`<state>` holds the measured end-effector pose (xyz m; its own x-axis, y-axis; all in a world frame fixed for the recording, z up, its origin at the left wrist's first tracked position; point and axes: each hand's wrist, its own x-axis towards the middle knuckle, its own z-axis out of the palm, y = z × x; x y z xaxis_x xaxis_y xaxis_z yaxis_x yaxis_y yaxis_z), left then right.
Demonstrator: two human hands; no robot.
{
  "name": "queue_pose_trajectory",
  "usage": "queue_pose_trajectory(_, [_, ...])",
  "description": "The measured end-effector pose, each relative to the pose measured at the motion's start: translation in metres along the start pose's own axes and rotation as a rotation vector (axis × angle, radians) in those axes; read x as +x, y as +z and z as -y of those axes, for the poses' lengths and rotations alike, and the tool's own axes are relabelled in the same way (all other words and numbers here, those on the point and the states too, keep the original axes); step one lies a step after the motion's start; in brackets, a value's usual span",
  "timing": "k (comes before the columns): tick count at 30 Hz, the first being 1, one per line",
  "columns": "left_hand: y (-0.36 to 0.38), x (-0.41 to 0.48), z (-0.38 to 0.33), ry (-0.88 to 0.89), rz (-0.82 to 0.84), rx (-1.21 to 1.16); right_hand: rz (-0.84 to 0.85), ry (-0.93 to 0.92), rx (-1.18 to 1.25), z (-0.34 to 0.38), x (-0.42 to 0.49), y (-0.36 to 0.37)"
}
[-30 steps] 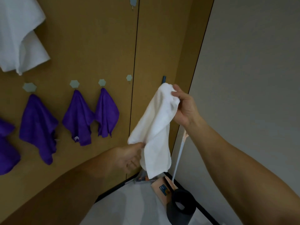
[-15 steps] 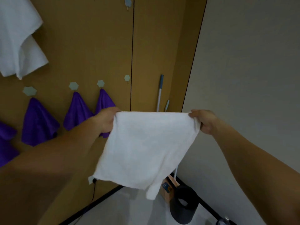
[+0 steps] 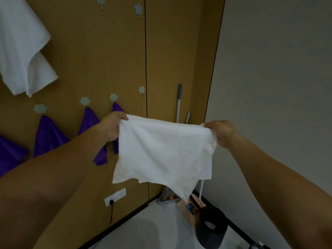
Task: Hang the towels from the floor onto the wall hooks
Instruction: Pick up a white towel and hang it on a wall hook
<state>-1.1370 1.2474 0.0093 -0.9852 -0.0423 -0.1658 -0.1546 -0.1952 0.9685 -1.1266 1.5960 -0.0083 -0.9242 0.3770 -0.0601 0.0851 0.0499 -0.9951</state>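
Right now the person is holding a towel (image 3: 161, 151) spread out in the air in front of the wall (image 3: 89, 51), clear of the floor (image 3: 152, 227). The left grip (image 3: 112, 127) is pinching the towel's top corner at ten o'clock, fingers curled over the hem. The right grip (image 3: 220, 133) is pinching the opposite corner at two o'clock, bunching the cloth a little. Between them the top edge is sagging slightly, and the lowest corner is pointing toward five o'clock. A bare hook (image 3: 141, 89) is sitting on the wall at eleven o'clock from the towel. Purple towels (image 3: 49, 133) are hanging from hooks at nine o'clock, partly behind the left forearm. A big towel (image 3: 21, 51) is hanging high at ten o'clock. A pole (image 3: 178, 103) is leaning in the corner at twelve, and a bin (image 3: 211, 229) is standing on the floor at five.
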Motion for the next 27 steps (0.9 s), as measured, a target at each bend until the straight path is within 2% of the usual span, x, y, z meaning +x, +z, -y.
queue_pose_trajectory(4, [0.001,-0.002,-0.004,0.085,-0.126,-0.084,-0.129,-0.025,0.039,-0.003,0.004,-0.001])
queue_pose_trajectory(7, [-0.002,0.0,-0.006,0.148,-0.158,-0.194,-0.083,-0.068,0.11,-0.003,0.002,-0.005])
queue_pose_trajectory(9, [-0.009,0.004,-0.006,0.157,-0.237,-0.215,-0.023,-0.087,0.135,-0.002,0.002,-0.006])
queue_pose_trajectory(13, [-0.021,0.009,-0.005,0.147,-0.276,-0.09,-0.009,-0.069,0.248,-0.001,0.001,-0.002])
queue_pose_trajectory(17, [-0.022,0.006,-0.003,0.175,-0.359,0.028,-0.061,-0.171,0.046,-0.006,0.004,0.005])
queue_pose_trajectory(22, [-0.02,-0.006,-0.005,0.207,-0.421,-0.013,-0.044,-0.311,-0.213,-0.011,0.015,0.008])
queue_pose_trajectory(25, [-0.024,-0.006,-0.005,0.223,-0.384,0.017,-0.034,-0.275,-0.223,-0.013,0.021,0.009])
queue_pose_trajectory(27, [-0.025,-0.008,-0.004,0.228,-0.384,0.047,0.031,-0.166,-0.196,-0.015,0.025,0.013])
